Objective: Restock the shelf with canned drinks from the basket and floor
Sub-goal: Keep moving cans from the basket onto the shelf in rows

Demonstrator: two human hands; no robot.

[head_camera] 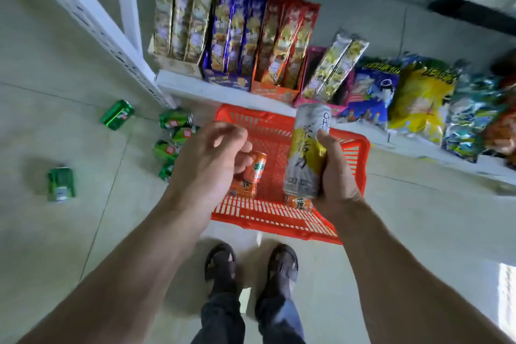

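- Right hand [333, 176] is closed around a tall yellow-and-white can [305, 153], held above the orange basket [354, 148]
- Left hand [209, 159] hovers half-curled and empty over the basket's left side
- Basket contents: apparently three orange cans [258, 166], partly hidden
- Green cans [117, 115] lie scattered on the floor, left
- Far shelf [195, 86] shows only snack packs [287, 45]; restocking looks largely unfinished

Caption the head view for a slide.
Right hand holds a tall yellow-and-white can above the red basket; left hand empty; green cans on the floor.
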